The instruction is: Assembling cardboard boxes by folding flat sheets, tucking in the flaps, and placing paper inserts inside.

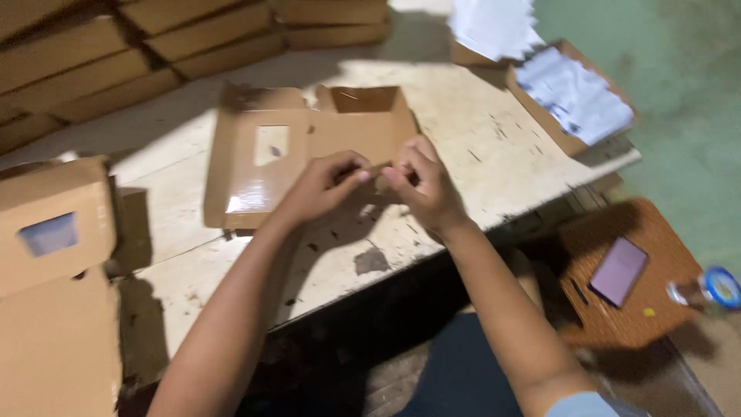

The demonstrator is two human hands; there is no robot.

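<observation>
Head view, left hand [320, 185] and right hand [421, 181], fingers pinched shut on cardboard box [309, 150] flap, worn table [494, 147]

Your hands pinch the near edge of a flat brown carton [309, 150], unfolded on the table, with a square window in its left panel and flaps raised at the far side. At your left stand folded brown boxes [54, 216], the upper one with a bluish window. Flat cartons [139, 54] are stacked at the far left. At the far right an open brown box [567, 143] holds white sheets [575, 93]. A phone [617, 270], screen dark purple, lies on a stool below.
</observation>
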